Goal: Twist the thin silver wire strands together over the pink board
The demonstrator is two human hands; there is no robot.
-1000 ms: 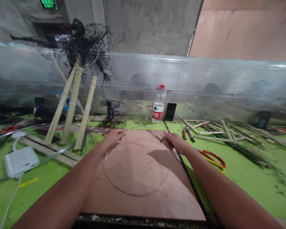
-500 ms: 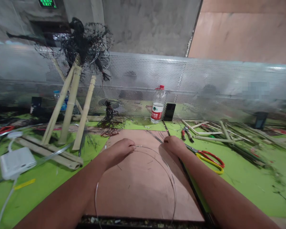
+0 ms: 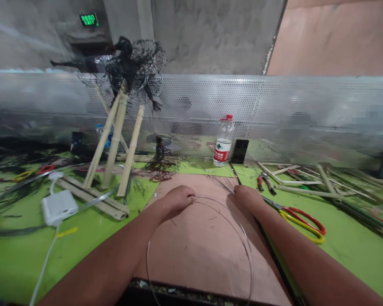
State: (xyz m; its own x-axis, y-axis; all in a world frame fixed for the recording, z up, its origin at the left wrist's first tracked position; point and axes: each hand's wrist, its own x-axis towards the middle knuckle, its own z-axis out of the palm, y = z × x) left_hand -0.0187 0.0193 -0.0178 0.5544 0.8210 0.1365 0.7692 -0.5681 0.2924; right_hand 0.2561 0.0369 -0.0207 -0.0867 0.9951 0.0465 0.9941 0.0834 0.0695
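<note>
A thin metal wire hoop [image 3: 244, 238] curves over a reddish-brown board [image 3: 198, 250] in front of me. My left hand [image 3: 176, 199] is closed on the hoop's far left end, knuckles up. At the far right side of the hoop, my right hand [image 3: 247, 197] is closed too, fingers curled down on the board; whether it grips the wire is hidden. The hoop's near side runs past the board's front edge, towards me.
Red-and-yellow scissors [image 3: 298, 214] and small pliers [image 3: 265, 180] lie right of the board on the green mat. A water bottle [image 3: 223, 141] and a dark phone [image 3: 240, 151] stand by the perforated metal barrier. Bamboo poles [image 3: 115, 138] with tangled black wire, and a white adapter [image 3: 58, 206], are at left.
The wire hoop has been drawn from lying flat on the board to arching towards me. Both hands came nearer and lower on the board. The view shifted left.
</note>
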